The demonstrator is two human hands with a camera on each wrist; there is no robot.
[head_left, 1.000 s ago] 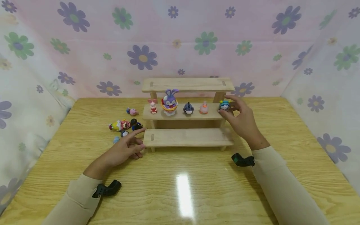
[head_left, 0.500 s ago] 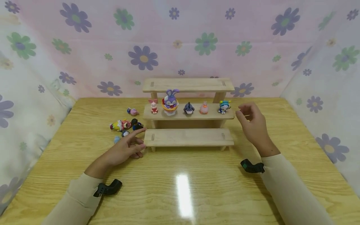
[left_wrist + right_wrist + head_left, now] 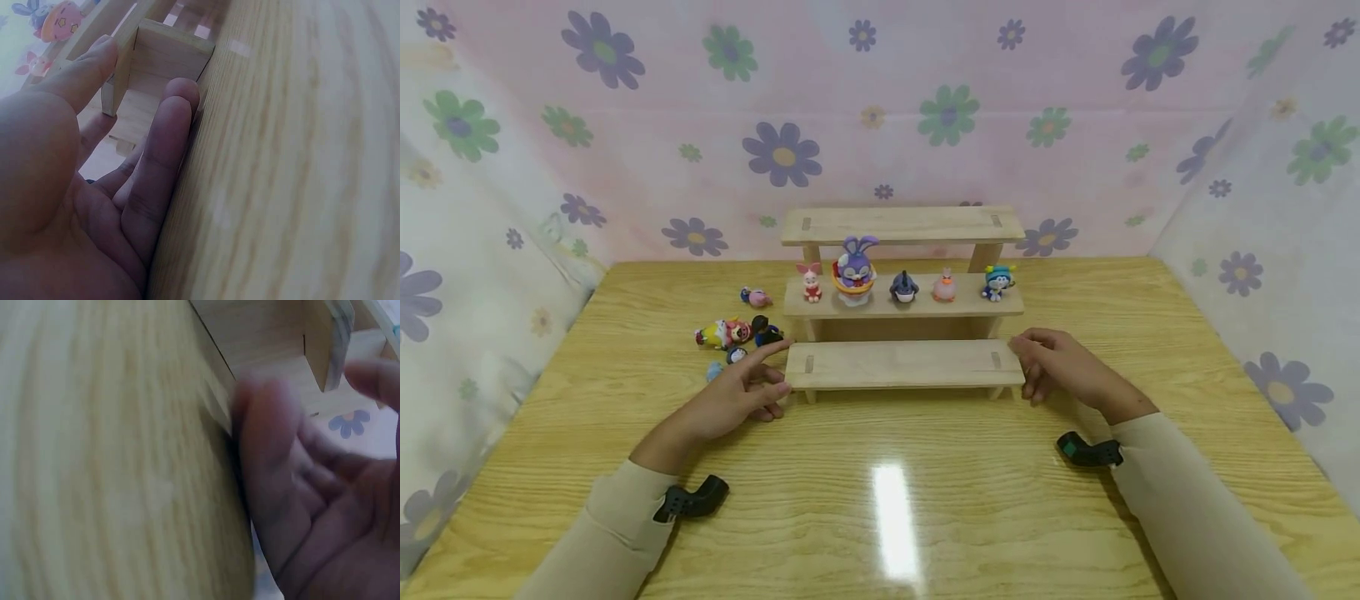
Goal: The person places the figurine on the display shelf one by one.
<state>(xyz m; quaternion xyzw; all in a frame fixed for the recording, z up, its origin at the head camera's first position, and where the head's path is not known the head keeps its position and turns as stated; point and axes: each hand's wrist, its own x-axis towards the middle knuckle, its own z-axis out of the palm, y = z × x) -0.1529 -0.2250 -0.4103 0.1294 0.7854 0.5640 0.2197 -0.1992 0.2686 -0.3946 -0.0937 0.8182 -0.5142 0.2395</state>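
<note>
A three-step wooden display stand (image 3: 904, 364) stands on the table in the head view. At the left end of its lowest board is my left hand (image 3: 726, 404), index finger and thumb against the corners, other fingers relaxed. My right hand (image 3: 1067, 367) is at that board's right end with loosely bent fingers; it holds no figurine. In the right wrist view its fingers (image 3: 272, 431) are blurred beside the stand, and contact is unclear. The middle step bears a piglet figurine (image 3: 811, 284), purple rabbit figurine (image 3: 854, 271), dark blue figurine (image 3: 904, 288), pink figurine (image 3: 945, 287) and blue-hatted figurine (image 3: 997, 284).
Left of the stand, several figurines lie on the wood-grain table (image 3: 820, 500), among them a yellow-and-pink one (image 3: 724, 333), a dark one (image 3: 765, 331) and a small pink one (image 3: 756, 297). A flowered cloth (image 3: 880, 100) hangs behind and at both sides.
My right hand has let go of the blue-hatted figurine, leaving it upright on the middle step's right end, then moved right and down to the lowest board. The left hand has stayed put.
</note>
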